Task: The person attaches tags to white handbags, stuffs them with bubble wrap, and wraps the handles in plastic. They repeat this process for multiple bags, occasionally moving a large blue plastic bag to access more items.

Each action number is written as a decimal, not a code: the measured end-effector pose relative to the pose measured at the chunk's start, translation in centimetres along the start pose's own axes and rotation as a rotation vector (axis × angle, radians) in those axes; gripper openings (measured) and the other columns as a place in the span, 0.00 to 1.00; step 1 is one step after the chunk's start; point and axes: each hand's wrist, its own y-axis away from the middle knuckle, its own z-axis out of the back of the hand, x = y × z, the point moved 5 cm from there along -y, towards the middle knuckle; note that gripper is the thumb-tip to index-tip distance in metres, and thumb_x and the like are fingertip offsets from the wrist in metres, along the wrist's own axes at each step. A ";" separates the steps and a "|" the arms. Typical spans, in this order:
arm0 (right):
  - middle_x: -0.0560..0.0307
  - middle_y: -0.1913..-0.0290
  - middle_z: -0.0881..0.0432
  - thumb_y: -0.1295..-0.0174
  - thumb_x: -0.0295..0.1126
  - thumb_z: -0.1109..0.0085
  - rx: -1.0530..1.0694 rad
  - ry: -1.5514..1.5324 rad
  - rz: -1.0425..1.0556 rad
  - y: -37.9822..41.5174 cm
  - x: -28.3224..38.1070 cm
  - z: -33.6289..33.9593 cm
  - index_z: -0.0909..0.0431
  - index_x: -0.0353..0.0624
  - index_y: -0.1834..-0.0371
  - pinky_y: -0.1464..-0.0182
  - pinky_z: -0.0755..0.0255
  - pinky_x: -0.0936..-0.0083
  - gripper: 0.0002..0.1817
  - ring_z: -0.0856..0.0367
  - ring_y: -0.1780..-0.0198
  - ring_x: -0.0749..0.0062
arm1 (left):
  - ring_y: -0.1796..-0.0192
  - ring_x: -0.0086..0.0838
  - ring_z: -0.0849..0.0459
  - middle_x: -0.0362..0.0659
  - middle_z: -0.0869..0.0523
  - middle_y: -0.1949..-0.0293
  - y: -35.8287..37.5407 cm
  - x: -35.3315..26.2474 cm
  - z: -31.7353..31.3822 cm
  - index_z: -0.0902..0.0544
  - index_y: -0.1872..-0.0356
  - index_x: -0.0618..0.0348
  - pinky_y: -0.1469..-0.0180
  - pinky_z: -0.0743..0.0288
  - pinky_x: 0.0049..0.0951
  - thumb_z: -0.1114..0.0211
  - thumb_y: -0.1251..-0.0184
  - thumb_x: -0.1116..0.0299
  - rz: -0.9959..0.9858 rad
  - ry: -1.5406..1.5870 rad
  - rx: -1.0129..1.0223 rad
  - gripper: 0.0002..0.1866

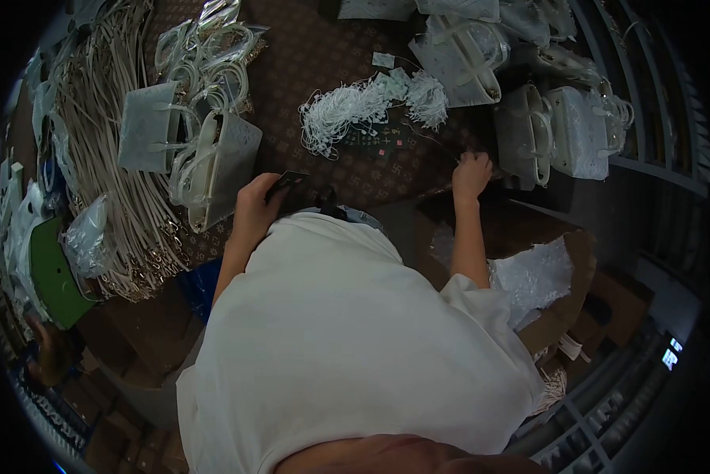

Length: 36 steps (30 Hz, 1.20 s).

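A: Containers first. What held what?

B: An open cardboard box (564,304) sat at 4 o'clock from the table centre, with crinkled clear plastic wrap (533,276) inside it. White handbags (560,130) stood in a group at 2 o'clock; their contents could not be seen. Two grey-white handbags (189,150) lay at 10 o'clock, handles looped over them.

A: Materials and shapes?

B: The table (323,55) carried a dark brown covering with a repeating small pattern. A loose heap of thin white strings (355,107) lay at 12 o'clock, tangled and fluffy at one end. Long pale straps (106,142) were piled at 9 to 10 o'clock, some ending in metal clips. A green flat sheet (55,276) lay at 8 o'clock beside a bagged item.

A: Position of the dark card relative to the hands?

B: The dark card (292,182), small, flat and rectangular, was pinched in the fingers of the left hand (256,205), at 9 o'clock from the right hand and well apart from it. The right hand (472,174) was closed into a loose fist at the table edge, near the strings at its 11 o'clock; what it gripped could not be told.
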 end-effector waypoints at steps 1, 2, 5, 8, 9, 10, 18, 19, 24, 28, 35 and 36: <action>0.52 0.66 0.25 0.46 0.29 0.44 -0.050 -0.055 0.070 -0.7 1.9 1.6 0.21 0.42 0.70 0.59 0.32 0.63 0.04 0.27 0.60 0.56 | 0.71 0.36 0.21 0.48 0.20 0.70 -0.2 -0.6 0.1 0.22 0.65 0.66 0.69 0.30 0.26 0.38 0.48 0.81 -0.077 -0.014 -0.024 0.08; 0.52 0.67 0.26 0.47 0.29 0.44 -0.099 -0.110 0.141 -1.0 3.7 2.5 0.21 0.43 0.71 0.59 0.32 0.64 0.04 0.28 0.60 0.56 | 0.71 0.35 0.21 0.47 0.19 0.70 -0.2 -1.2 0.3 0.22 0.66 0.65 0.70 0.30 0.25 0.38 0.48 0.81 -0.153 -0.028 -0.048 0.08; 0.53 0.67 0.26 0.49 0.28 0.42 -0.039 -0.451 0.250 -2.2 7.2 -0.7 0.22 0.43 0.71 0.58 0.32 0.64 0.03 0.28 0.60 0.56 | 0.72 0.25 0.23 0.41 0.20 0.71 -0.1 -1.3 0.7 0.22 0.66 0.64 0.71 0.32 0.21 0.38 0.47 0.80 -0.098 0.036 -0.080 0.06; 0.52 0.68 0.26 0.50 0.28 0.41 0.021 -0.528 0.274 -2.5 9.4 -3.2 0.22 0.43 0.72 0.58 0.32 0.64 0.03 0.28 0.60 0.56 | 0.70 0.16 0.27 0.37 0.21 0.72 0.4 -0.3 1.2 0.22 0.67 0.64 0.70 0.35 0.17 0.38 0.46 0.80 0.172 0.145 -0.051 0.05; 0.52 0.68 0.26 0.50 0.29 0.41 0.058 -0.529 0.221 -2.6 9.5 -3.7 0.23 0.42 0.72 0.58 0.32 0.64 0.04 0.28 0.60 0.55 | 0.70 0.16 0.27 0.37 0.21 0.72 0.8 -0.1 1.4 0.22 0.67 0.64 0.70 0.35 0.17 0.38 0.46 0.80 0.175 0.142 -0.064 0.05; 0.52 0.68 0.26 0.50 0.29 0.40 0.092 -0.529 0.169 -2.8 9.5 -4.1 0.23 0.41 0.72 0.58 0.32 0.64 0.05 0.28 0.60 0.55 | 0.70 0.14 0.28 0.35 0.22 0.71 1.1 0.3 1.7 0.22 0.66 0.64 0.69 0.35 0.16 0.38 0.45 0.79 0.199 0.203 -0.089 0.06; 0.66 0.74 0.26 0.38 0.26 0.48 0.381 -1.710 -0.161 -0.9 14.1 5.6 0.27 0.41 0.69 0.71 0.35 0.86 0.03 0.28 0.72 0.85 | 0.63 0.15 0.23 0.36 0.19 0.65 3.0 -1.9 3.8 0.23 0.57 0.63 0.60 0.29 0.17 0.40 0.41 0.78 0.255 0.718 -0.235 0.10; 0.66 0.74 0.26 0.38 0.26 0.48 0.398 -1.721 -0.150 -0.4 15.6 7.4 0.27 0.41 0.69 0.71 0.35 0.86 0.03 0.28 0.72 0.85 | 0.63 0.15 0.23 0.36 0.19 0.65 3.2 -2.0 4.0 0.23 0.57 0.63 0.60 0.29 0.17 0.40 0.41 0.78 0.258 0.709 -0.255 0.10; 0.69 0.76 0.29 0.42 0.24 0.43 0.646 -1.637 0.249 3.9 25.6 13.1 0.25 0.40 0.68 0.76 0.42 0.90 0.02 0.33 0.76 0.89 | 0.62 0.17 0.22 0.37 0.18 0.63 4.0 -2.4 4.6 0.21 0.58 0.64 0.59 0.28 0.17 0.41 0.39 0.77 0.236 0.796 -0.233 0.09; 0.64 0.76 0.29 0.45 0.22 0.42 0.492 -1.435 0.626 6.3 30.9 16.5 0.26 0.37 0.70 0.78 0.39 0.87 0.03 0.31 0.78 0.84 | 0.64 0.15 0.24 0.35 0.20 0.65 5.5 -2.3 5.7 0.20 0.58 0.64 0.62 0.31 0.14 0.41 0.40 0.78 0.229 0.732 -0.306 0.09; 0.57 0.76 0.29 0.48 0.19 0.42 0.327 -1.377 0.750 8.9 33.8 17.5 0.27 0.37 0.72 0.80 0.35 0.80 0.03 0.29 0.81 0.75 | 0.63 0.16 0.25 0.37 0.21 0.65 8.0 -2.1 7.7 0.19 0.58 0.65 0.62 0.32 0.15 0.41 0.42 0.78 0.171 0.638 -0.439 0.10; 0.56 0.76 0.29 0.48 0.19 0.42 0.329 -1.398 0.742 9.2 34.1 17.5 0.27 0.36 0.72 0.80 0.35 0.80 0.04 0.29 0.80 0.75 | 0.63 0.16 0.25 0.37 0.21 0.65 8.3 -2.0 7.9 0.19 0.59 0.65 0.62 0.32 0.15 0.41 0.42 0.78 0.178 0.667 -0.440 0.10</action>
